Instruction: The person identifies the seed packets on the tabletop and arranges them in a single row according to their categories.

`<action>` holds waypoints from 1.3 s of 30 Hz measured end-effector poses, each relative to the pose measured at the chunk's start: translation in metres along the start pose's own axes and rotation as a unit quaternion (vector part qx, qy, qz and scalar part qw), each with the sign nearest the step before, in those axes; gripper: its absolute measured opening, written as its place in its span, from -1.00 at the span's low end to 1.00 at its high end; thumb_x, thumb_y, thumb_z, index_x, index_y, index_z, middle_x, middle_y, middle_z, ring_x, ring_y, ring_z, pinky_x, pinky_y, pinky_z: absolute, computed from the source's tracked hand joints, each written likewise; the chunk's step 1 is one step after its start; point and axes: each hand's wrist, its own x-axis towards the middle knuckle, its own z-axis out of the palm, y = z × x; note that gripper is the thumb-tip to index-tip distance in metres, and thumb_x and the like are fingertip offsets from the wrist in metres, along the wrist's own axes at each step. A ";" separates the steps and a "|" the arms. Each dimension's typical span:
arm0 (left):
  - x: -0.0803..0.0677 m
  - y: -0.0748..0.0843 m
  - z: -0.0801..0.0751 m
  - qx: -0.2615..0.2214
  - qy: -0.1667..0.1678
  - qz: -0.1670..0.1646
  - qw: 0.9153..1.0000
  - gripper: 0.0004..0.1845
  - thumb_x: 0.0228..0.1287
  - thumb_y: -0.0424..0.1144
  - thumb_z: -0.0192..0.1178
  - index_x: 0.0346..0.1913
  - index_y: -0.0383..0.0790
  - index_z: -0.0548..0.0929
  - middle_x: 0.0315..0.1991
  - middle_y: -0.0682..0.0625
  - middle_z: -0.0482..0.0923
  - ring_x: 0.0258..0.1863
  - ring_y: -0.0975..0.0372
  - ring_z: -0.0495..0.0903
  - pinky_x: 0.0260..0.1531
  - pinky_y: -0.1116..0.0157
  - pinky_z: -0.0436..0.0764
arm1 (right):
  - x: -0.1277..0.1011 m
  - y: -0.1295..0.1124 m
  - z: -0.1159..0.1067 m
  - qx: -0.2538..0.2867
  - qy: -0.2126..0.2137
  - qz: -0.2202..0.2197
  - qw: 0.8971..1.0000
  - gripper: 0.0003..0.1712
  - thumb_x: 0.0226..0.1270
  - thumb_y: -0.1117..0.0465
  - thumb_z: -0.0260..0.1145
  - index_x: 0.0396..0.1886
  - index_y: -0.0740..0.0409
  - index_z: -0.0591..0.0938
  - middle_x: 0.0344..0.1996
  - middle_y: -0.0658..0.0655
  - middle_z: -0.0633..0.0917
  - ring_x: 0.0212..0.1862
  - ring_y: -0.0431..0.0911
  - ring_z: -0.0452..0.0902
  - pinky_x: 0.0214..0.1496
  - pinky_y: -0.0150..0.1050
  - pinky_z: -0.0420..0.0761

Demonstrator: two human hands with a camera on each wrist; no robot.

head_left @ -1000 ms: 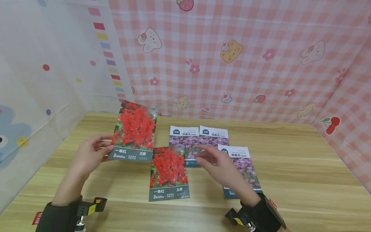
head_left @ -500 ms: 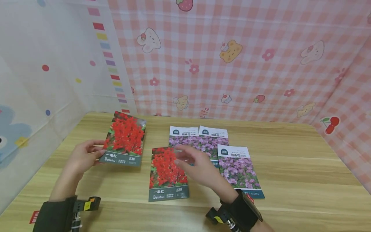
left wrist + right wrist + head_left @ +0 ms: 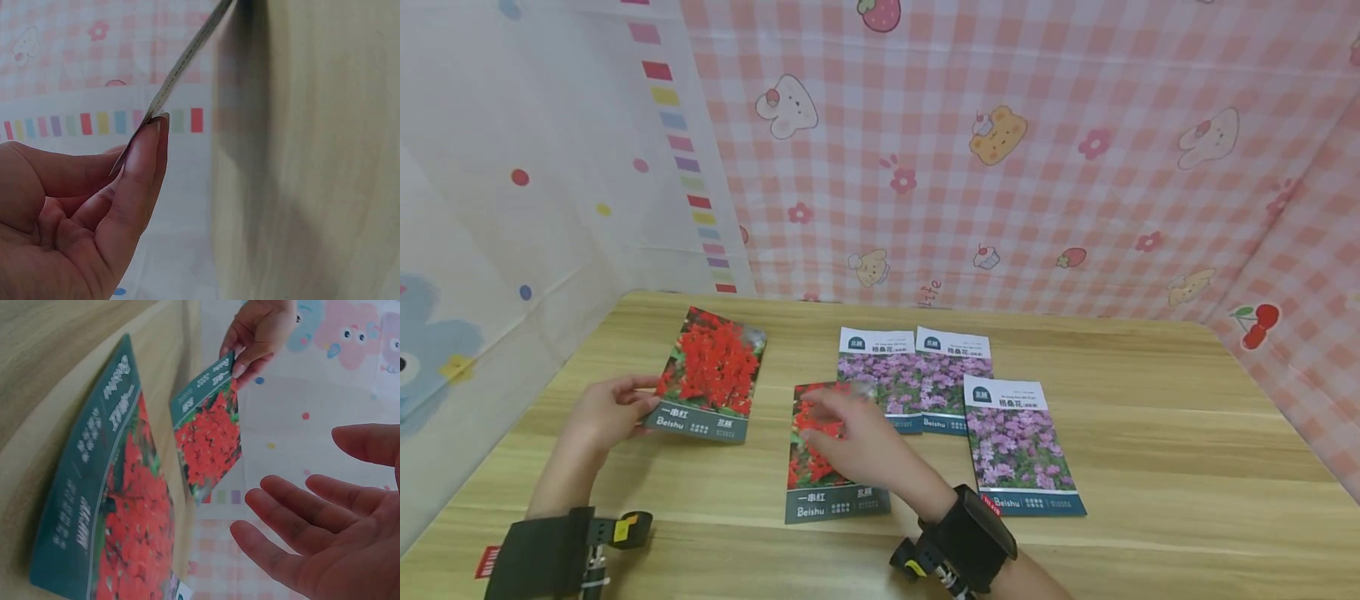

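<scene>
Between thumb and fingers, my left hand pinches the left edge of a red-flower seed packet. In the left wrist view this packet appears edge-on, tilted above the wood. A second red-flower packet lies face up on the table, partly covered by my right hand in the head view. The right wrist view shows that right hand with its fingers spread and nothing held, apart from both the lying packet and the raised one.
Three purple-flower seed packets lie to the right: a back left one, a back middle one beside it, and a front right one. Patterned cloth walls the wooden table at the back and sides.
My left hand has lowered its red-flower packet and shifted it left. My right hand has moved left from the purple-flower packets to over the lying red-flower packet.
</scene>
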 end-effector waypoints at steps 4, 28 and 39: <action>0.002 -0.004 0.000 0.000 -0.007 -0.016 1.000 -0.60 0.31 -0.51 -0.05 0.15 -0.68 0.27 -0.21 -0.36 0.51 -0.50 0.32 0.53 -0.47 0.30 0.63 | 0.003 0.001 0.007 -0.017 -0.010 0.012 1.000 -0.51 0.32 0.20 0.16 0.23 0.16 0.39 0.08 0.16 0.53 0.10 -0.01 0.44 0.01 -0.19 0.48; 0.007 -0.019 -0.007 0.025 0.011 -0.046 0.999 -0.59 0.03 -0.63 0.04 0.02 -0.70 0.36 -0.14 -0.47 0.39 -0.40 0.19 0.48 -0.47 0.35 0.57 | 0.002 0.000 0.015 -0.072 -0.073 0.008 0.995 -0.49 0.30 0.20 0.17 0.25 0.12 0.39 -0.74 -0.09 0.38 -0.79 -0.28 -0.02 -0.63 -0.42 0.16; 0.006 -0.016 -0.009 0.100 0.037 -0.068 0.992 -0.59 0.07 -0.49 0.08 0.02 -0.63 0.41 -0.03 -0.51 0.34 -0.12 -0.17 0.35 -0.30 0.12 0.42 | 0.000 -0.001 0.014 -0.082 -0.079 -0.005 0.994 -0.48 0.29 0.21 0.19 0.26 0.10 0.38 -0.78 -0.07 0.25 -0.78 -0.29 -0.01 -0.64 -0.44 0.14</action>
